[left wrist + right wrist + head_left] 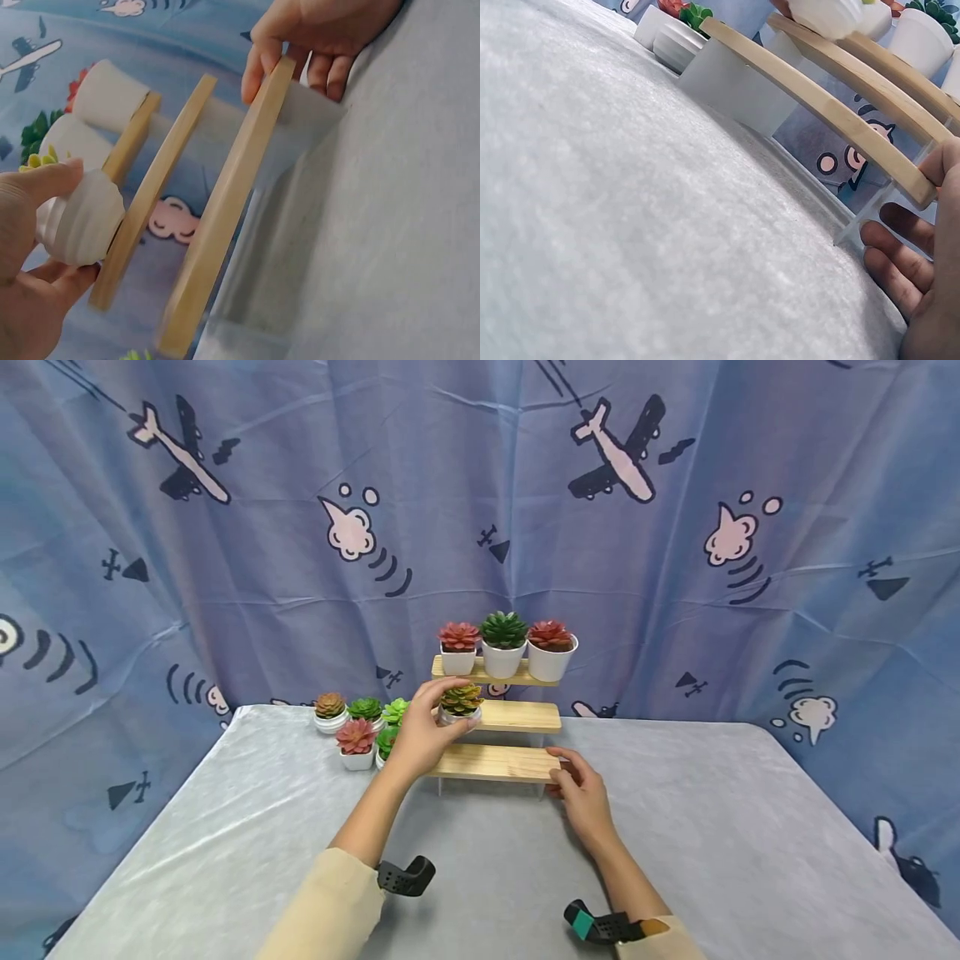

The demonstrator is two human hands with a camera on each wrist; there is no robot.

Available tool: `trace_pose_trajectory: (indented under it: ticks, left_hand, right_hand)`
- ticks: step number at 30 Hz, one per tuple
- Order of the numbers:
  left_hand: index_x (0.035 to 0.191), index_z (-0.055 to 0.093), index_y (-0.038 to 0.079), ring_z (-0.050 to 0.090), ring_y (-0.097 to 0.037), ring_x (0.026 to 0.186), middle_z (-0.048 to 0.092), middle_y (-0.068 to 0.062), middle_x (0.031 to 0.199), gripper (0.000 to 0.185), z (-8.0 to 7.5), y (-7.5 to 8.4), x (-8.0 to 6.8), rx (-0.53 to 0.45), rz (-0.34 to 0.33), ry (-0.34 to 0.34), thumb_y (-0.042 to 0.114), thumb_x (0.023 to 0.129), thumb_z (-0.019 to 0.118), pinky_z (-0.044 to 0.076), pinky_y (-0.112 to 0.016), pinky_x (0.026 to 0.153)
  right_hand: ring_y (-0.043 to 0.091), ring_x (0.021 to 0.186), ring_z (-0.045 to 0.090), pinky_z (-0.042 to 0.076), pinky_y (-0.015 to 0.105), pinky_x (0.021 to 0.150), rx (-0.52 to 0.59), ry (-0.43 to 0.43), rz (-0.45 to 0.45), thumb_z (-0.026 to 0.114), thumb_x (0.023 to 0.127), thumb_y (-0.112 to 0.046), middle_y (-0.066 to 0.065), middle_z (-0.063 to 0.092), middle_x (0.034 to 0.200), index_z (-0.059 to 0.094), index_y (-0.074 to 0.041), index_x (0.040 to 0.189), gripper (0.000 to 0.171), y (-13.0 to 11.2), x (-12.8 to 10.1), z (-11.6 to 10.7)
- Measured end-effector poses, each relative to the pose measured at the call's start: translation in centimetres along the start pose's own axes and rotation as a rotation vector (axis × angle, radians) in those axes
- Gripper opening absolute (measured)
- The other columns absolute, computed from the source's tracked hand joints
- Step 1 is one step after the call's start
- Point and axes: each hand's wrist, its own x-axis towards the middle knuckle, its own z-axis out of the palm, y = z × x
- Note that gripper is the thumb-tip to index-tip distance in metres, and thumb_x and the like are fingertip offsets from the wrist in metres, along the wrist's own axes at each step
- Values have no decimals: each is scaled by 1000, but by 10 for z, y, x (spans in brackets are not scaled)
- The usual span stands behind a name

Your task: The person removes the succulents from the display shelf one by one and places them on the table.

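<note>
head view: left fingers [437, 688] hold potted succulent [460, 702] at middle shelf [521, 717], right fingers [572, 756] pinch bottom shelf [495, 762] by right edge, room beyond.

Room lies open on the surface [480, 877] before the shelf [498, 762]; pots [357, 762] crowd its left end, perhaps touching.

Left sleeve [322, 910]: pale cream, plain, ending on the forearm
Right sleeve [660, 941]: the same pale cream, only its end in view
Left band [393, 878]: black, dotted with small holes, with a rounded black end piece
Right band [611, 928]: black, with a teal patch [582, 924] on its end piece and a small orange patch [654, 927] near the sleeve
Left hand [429, 731], right hand [585, 797]: bare
</note>
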Motion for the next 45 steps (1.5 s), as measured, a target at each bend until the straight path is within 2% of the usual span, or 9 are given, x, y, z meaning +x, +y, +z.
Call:
trace_pose_trajectory:
  ticks: [6,10,14,21,23,27,31,38,45]
  left_hand:
    - [133,65,19,47,-27,139,53,-5,147,53,-16,-6,-4,0,-3,70,14,84,83,48,-47,105]
    - [131,66,17,52,-25,133,55,-6,144,52,-33,-13,-11,-23,-27,164,11,82,84,51,-42,100]
    - [131,66,16,56,-24,126,54,-7,147,52,-55,-22,-18,-16,-63,252,10,83,83,51,-36,89]
    - [132,65,9,58,-30,126,51,-13,148,52,-85,-34,-26,-68,-85,361,3,83,80,48,-16,96]
    - [133,65,8,59,-31,125,52,-14,147,52,-91,-37,-28,-59,-92,376,3,83,80,48,-15,95]
    - [133,65,8,54,-30,131,52,-13,148,52,-103,-45,-33,23,-96,396,5,83,81,52,-33,100]
    - [131,65,6,50,-33,136,51,-16,149,51,-112,-52,-36,53,-95,430,3,83,81,49,-54,108]
    - [130,65,3,48,-38,138,52,-19,148,49,-117,-58,-40,105,-88,454,2,83,80,47,-58,110]
    - [129,66,2,47,-40,138,53,-21,146,49,-123,-75,-43,181,-86,493,1,82,80,46,-56,110]
  right_hand:
    - [12,81,66,56,21,72,-11,2,25,51,100,-6,24,68,121,60,-8,137,38,2,2,-3]
    - [11,79,65,56,22,71,-24,-3,43,49,99,-2,25,68,118,59,-4,137,39,1,3,-4]
    - [10,78,65,55,21,71,-18,0,37,51,99,-4,23,68,117,60,-6,137,38,2,3,-2]
    - [8,78,64,55,21,71,-1,15,8,52,99,-6,23,68,120,61,-8,136,38,0,0,-5]
    - [9,77,64,55,20,71,-2,24,6,52,99,-6,23,68,119,61,-9,135,37,0,0,-5]
    - [11,78,64,55,21,71,2,27,9,53,99,-6,22,69,118,62,-10,134,37,2,0,-4]
    - [13,79,65,56,22,72,4,5,8,53,100,-8,22,69,118,61,-11,136,37,3,0,-1]
    - [12,77,65,56,21,71,9,28,-20,54,99,-5,23,69,114,64,-10,132,35,3,-2,0]
    - [12,77,65,55,21,71,5,25,-12,54,98,-5,23,69,113,64,-10,131,35,1,-3,1]
